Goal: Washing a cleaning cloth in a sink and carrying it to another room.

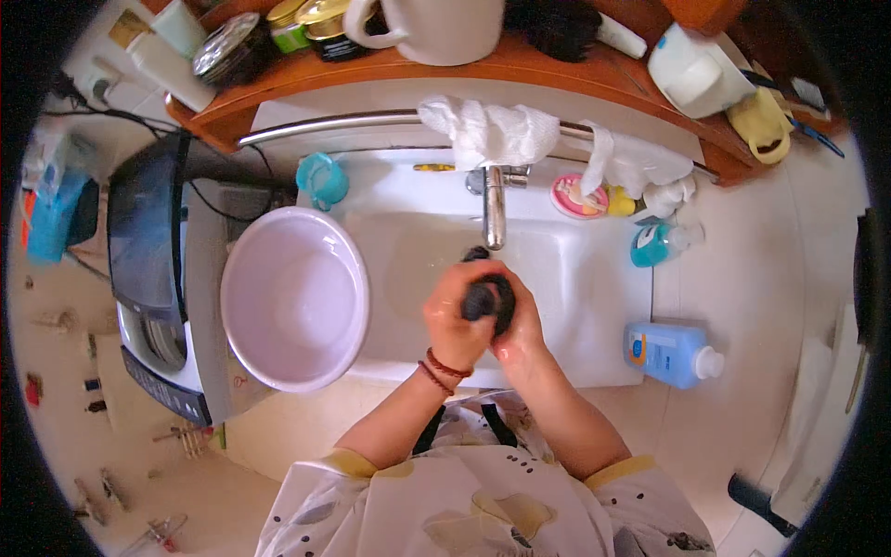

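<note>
Both of my hands grip one bunched black cloth (480, 299) over the white sink (598, 355), just in front of the chrome faucet (494, 209). My left hand (449, 313), with dark red beaded bracelets at the wrist, closes around it from the left. From the right, my right hand (522, 310) wraps the same cloth, and its skin looks wet. Parts of the cloth stick out above and between the hands; the rest is hidden by my fingers. No running water can be made out at the spout.
A pale lilac basin (240, 299) sits left of the sink, beside a washing machine (150, 230). White cloths (487, 132) hang on a metal rail under a wooden shelf (313, 76). A pink soap dish (578, 196), a teal pump bottle (651, 245) and a blue bottle (665, 351) stand right.
</note>
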Demonstrator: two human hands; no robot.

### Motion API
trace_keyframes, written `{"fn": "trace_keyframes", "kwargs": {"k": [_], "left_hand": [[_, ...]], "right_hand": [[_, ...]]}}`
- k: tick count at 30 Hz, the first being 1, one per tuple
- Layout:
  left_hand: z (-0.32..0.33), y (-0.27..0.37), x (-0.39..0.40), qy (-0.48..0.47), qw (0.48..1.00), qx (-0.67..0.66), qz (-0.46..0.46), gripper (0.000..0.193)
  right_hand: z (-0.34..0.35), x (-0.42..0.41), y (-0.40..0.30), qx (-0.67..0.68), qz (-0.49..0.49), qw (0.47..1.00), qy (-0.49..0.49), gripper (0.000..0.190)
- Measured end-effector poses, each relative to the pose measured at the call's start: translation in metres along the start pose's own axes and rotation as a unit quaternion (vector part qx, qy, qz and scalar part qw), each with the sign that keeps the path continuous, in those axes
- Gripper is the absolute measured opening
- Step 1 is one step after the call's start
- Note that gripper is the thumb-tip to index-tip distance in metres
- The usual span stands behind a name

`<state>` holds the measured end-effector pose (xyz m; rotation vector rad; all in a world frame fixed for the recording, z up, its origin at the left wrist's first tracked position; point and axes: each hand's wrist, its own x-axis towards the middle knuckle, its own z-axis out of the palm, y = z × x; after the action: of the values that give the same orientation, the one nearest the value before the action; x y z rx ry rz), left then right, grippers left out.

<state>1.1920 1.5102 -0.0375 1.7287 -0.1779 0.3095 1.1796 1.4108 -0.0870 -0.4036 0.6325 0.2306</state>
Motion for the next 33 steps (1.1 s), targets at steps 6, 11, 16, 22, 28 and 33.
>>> {"fn": "trace_keyframes", "kwargs": {"k": [6,11,16,22,28,33], "left_hand": [[-0.010,0.026,0.022,-0.158,0.961,0.051,0.220,0.037],[-0.011,0.034,0.024,-0.188,0.932,0.118,0.285,0.031],[-0.005,0.035,0.028,-0.190,0.914,0.080,0.351,0.033],[0.004,0.028,0.023,-0.244,0.875,0.059,0.414,0.025],[0.015,0.016,0.007,-0.350,0.789,0.111,0.493,0.017],[0.023,0.003,-0.003,-0.387,0.736,0.177,0.527,0.015]], "right_hand": [[-0.017,0.011,-0.014,-0.072,0.034,0.990,-0.115,0.034],[0.015,0.011,-0.034,-0.232,0.107,0.957,-0.137,0.035],[0.070,-0.005,-0.059,-0.284,0.273,0.914,-0.099,0.027],[0.105,0.004,-0.071,-0.451,0.324,0.826,-0.099,0.030],[0.101,0.018,-0.072,-0.611,0.336,0.694,-0.181,0.035],[0.090,0.024,-0.067,-0.675,0.335,0.632,-0.180,0.037]]}}
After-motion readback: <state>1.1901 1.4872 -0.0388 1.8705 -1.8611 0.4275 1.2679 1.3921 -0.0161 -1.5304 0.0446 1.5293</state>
